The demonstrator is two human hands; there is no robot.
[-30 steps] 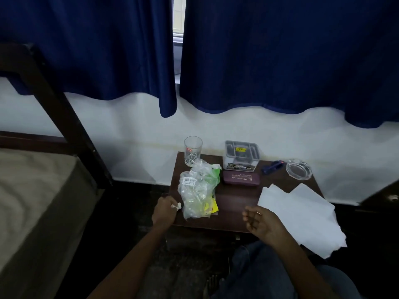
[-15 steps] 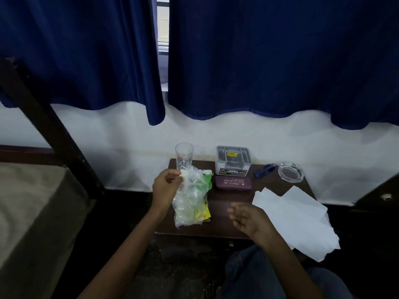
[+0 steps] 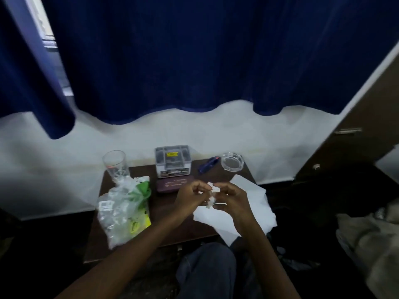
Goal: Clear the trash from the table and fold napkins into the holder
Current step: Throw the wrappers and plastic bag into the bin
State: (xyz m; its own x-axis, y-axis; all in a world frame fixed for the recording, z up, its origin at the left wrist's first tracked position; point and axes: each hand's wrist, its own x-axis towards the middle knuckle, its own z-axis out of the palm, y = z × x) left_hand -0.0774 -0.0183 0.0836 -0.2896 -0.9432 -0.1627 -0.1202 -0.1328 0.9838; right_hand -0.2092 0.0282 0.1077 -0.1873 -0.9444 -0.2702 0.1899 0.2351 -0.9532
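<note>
both hands have come together since half a second ago: the left hand [image 3: 190,197] has left the clear plastic bag of trash [image 3: 123,208] and now meets the right hand [image 3: 232,199] above the middle of the desk [image 3: 164,225]. between them, fingers pinched shut, they grip a small crumpled white scrap [image 3: 212,194]. loose white napkins [image 3: 241,210] lie at the right edge. the grey holder [image 3: 173,161] stands at the back edge, beside a drinking glass [image 3: 115,165] near the back left corner.

1. Table [image 3: 172,229]: dark wood, faintly glossy.
2. Trash bag [image 3: 121,212]: clear, crinkled, shiny plastic.
3. Napkins [image 3: 244,210]: white matt paper.
4. Tumbler [image 3: 115,166] and ashtray [image 3: 232,161]: clear glass.
5. Curtain [image 3: 194,61]: blue matt cloth.
</note>
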